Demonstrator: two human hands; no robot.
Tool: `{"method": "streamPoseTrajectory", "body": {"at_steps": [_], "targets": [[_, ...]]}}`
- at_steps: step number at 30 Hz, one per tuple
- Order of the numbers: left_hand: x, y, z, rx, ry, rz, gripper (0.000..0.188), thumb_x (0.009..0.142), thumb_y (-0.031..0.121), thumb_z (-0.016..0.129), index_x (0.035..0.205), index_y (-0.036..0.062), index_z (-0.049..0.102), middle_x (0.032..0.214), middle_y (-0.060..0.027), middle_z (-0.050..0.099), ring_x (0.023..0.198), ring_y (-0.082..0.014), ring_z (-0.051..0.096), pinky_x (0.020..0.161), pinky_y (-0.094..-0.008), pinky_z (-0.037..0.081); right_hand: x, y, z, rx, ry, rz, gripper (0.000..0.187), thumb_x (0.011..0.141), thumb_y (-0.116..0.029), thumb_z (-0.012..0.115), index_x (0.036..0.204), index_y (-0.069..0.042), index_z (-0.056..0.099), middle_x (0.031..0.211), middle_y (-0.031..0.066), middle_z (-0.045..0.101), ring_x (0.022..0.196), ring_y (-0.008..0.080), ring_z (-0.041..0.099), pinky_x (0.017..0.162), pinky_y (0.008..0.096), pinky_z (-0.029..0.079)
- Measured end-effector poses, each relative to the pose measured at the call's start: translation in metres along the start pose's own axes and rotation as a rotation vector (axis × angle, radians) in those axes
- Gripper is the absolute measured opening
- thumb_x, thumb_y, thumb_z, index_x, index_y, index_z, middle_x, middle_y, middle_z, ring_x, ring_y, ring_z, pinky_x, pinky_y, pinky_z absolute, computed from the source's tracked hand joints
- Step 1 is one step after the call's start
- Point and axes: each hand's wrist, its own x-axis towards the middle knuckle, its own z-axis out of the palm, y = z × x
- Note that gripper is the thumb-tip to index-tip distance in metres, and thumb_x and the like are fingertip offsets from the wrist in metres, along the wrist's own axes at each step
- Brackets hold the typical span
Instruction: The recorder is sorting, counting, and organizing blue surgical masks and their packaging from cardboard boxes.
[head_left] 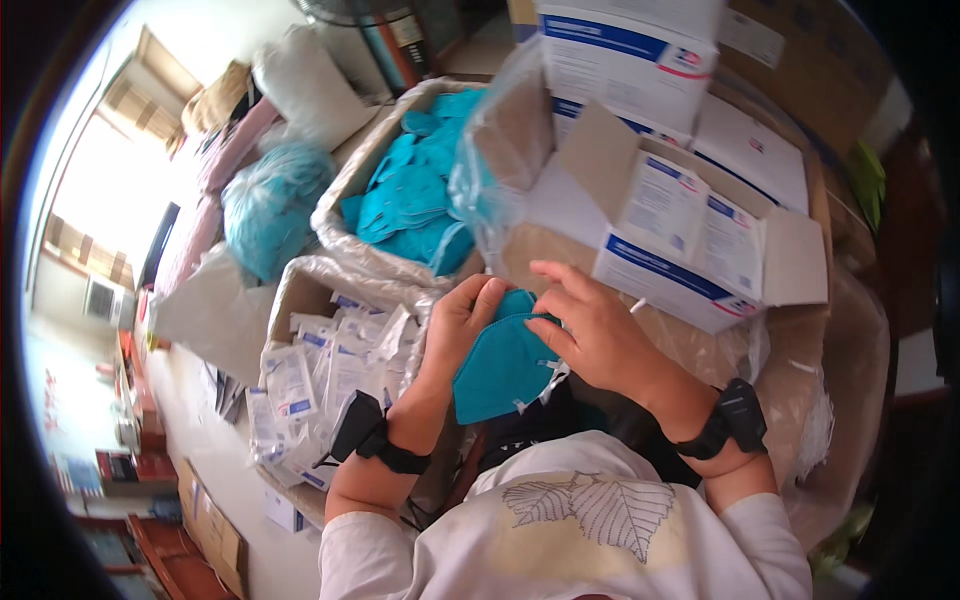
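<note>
My left hand (462, 318) is closed on the top of folded teal face masks (500, 375) in front of my chest. A second layer of the same teal shows just behind the front one; I cannot tell how many are in the hold. White strap ends stick out along the lower right edge. At the upper right edge my right hand (592, 325) pinches the mask between thumb and a bent finger, its index finger raised. A thin white strap piece pokes out beside the right knuckles.
A plastic-lined carton (333, 225) of loose teal masks stands ahead. Nearer left, another carton (283, 310) holds small white-and-blue packets. An opened white-and-blue box (665, 285) of packets lies right on a plastic-covered surface, before stacked boxes (625, 60). A teal-filled bag (275, 210) sits far left.
</note>
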Motion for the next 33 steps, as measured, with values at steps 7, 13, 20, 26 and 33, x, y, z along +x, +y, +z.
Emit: {"method": "streamPoseTrajectory", "body": {"at_steps": [7,13,20,26,33], "targets": [[-0.006,-0.001,0.056,-0.277,-0.385,-0.394,0.046,0.091,0.039,0.037,0.107,-0.0018,0.052,0.097,-0.0061,0.056,0.090,-0.0102,0.050,0.079,-0.0230,0.040,-0.062,0.031,-0.029,-0.041,-0.142,0.382,0.019,0.077,-0.023,0.058,0.078,-0.005,0.053,0.074,0.0104,0.057,0.066,0.0294,0.056,0.054,0.0367,0.044],[-0.020,0.011,0.086,-0.094,-0.497,-0.385,0.032,0.088,0.018,0.048,0.115,0.0000,0.045,0.101,-0.0043,0.053,0.092,-0.0089,0.048,0.079,-0.0216,0.040,-0.091,0.048,-0.025,0.150,0.034,0.481,0.020,0.078,-0.021,0.060,0.081,-0.004,0.050,0.069,0.0105,0.054,0.061,0.0272,0.054,0.053,0.0342,0.042],[0.004,-0.024,0.070,-0.032,-0.366,-0.299,0.024,0.089,0.016,0.047,0.108,0.0023,0.049,0.091,0.0005,0.054,0.084,-0.0059,0.048,0.075,-0.0200,0.039,-0.183,0.060,-0.014,0.554,-0.159,0.797,0.020,0.084,-0.022,0.050,0.081,-0.002,0.050,0.072,0.0123,0.056,0.066,0.0273,0.056,0.059,0.0357,0.044],[0.036,-0.070,0.105,0.115,-0.614,-0.384,0.025,0.088,0.016,0.048,0.109,0.0035,0.049,0.090,0.0006,0.054,0.082,-0.0068,0.048,0.075,-0.0214,0.040,-0.310,0.108,0.055,0.247,-1.163,0.978,0.024,0.080,-0.023,0.049,0.092,-0.006,0.061,0.094,0.0159,0.060,0.088,0.0346,0.056,0.074,0.0402,0.044],[0.045,-0.111,0.138,0.145,-0.732,-0.418,0.029,0.088,0.017,0.047,0.115,0.0050,0.047,0.100,-0.0045,0.055,0.094,-0.0113,0.048,0.084,-0.0257,0.038,-0.359,0.152,0.101,0.083,-1.571,0.933,0.033,0.076,-0.023,0.052,0.098,0.000,0.059,0.107,0.0191,0.055,0.100,0.0315,0.053,0.084,0.0407,0.041]]}}
